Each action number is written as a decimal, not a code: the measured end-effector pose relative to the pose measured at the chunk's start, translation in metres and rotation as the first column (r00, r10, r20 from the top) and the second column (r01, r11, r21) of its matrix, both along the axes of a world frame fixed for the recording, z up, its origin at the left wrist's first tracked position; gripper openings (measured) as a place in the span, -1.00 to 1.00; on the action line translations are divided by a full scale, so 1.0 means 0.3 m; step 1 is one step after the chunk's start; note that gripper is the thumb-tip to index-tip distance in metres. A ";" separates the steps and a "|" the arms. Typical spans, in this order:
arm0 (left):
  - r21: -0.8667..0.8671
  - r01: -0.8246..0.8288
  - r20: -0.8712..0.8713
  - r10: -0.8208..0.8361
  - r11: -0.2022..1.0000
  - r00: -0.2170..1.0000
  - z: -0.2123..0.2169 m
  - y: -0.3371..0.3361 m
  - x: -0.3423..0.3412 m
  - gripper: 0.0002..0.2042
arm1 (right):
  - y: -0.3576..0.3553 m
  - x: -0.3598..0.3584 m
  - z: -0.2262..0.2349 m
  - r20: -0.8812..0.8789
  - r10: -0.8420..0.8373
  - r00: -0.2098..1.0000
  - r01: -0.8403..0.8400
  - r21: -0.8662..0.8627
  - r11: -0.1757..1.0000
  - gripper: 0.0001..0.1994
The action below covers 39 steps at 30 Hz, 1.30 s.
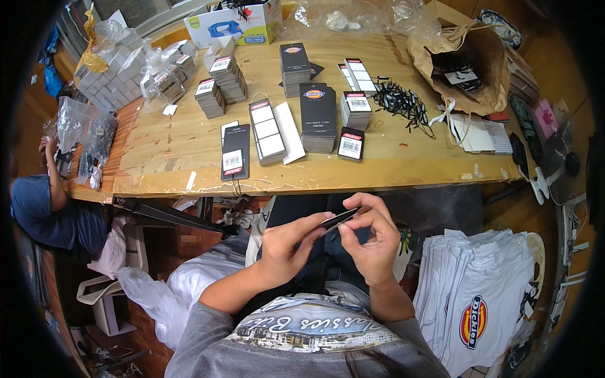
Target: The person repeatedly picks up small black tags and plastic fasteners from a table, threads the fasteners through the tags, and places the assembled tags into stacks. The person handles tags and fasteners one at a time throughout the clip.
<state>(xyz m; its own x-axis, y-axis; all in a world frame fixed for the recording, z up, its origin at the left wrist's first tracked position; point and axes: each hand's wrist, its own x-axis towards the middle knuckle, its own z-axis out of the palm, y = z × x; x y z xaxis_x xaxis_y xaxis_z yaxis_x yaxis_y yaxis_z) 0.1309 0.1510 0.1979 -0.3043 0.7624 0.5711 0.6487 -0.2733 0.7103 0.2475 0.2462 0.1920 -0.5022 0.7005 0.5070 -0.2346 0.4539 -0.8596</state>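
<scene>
Both hands meet over the lap, near side of the table (189, 135): left hand (285, 247) and right hand (372, 242) each pinch one thin dark tag (338, 219), held edge-on between them. Tag stacks (318, 120) lie far on the table, folded white shirts (479, 283) right.

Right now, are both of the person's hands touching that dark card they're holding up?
Touching. The head view shows the left hand pinching the dark card at its lower end, while the right hand has fingers closed on its upper end.
</scene>
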 end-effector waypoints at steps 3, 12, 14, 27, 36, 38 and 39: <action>0.030 0.028 -0.065 -0.026 0.999 0.998 -0.006 0.001 -0.006 -0.67 | -0.009 -0.003 -0.008 -0.034 0.054 0.998 -0.057 -0.073 0.996 -0.88; -0.281 0.212 0.027 -0.213 0.936 0.977 0.021 -0.020 -0.012 -0.56 | 0.006 -0.009 -0.032 -0.081 0.078 0.994 -0.083 -0.062 0.995 -0.88; -0.177 0.261 0.194 -0.227 0.949 0.955 0.009 -0.017 -0.034 -0.58 | 0.023 0.001 -0.021 -0.020 0.058 0.998 -0.059 -0.014 0.998 -0.86; 0.071 0.077 0.130 -0.085 0.995 0.988 0.018 -0.007 -0.017 -0.82 | -0.025 -0.008 0.006 -0.002 -0.210 0.978 0.189 0.446 0.875 -0.81; 0.097 0.122 -0.177 -0.103 0.988 0.979 0.040 -0.018 -0.034 -0.71 | -0.029 -0.011 0.017 0.010 -0.173 0.985 0.148 0.469 0.871 -0.81; 0.083 0.163 -0.209 -0.143 0.983 0.967 0.045 -0.015 -0.046 -0.70 | -0.028 -0.009 0.013 0.018 -0.152 0.988 0.131 0.422 0.897 -0.80; 0.056 0.191 -0.180 -0.179 0.980 0.967 0.053 -0.013 -0.054 -0.71 | -0.023 -0.009 0.007 0.019 -0.145 0.989 0.126 0.401 0.907 -0.80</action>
<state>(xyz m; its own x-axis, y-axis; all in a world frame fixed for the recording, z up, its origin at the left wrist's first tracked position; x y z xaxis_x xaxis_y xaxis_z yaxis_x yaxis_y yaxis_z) 0.1147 0.1471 0.2138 -0.0536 0.7510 0.6581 0.6931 -0.4465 0.5659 0.2448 0.2392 0.1940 -0.4470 0.5087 0.7358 -0.1104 0.7849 -0.6098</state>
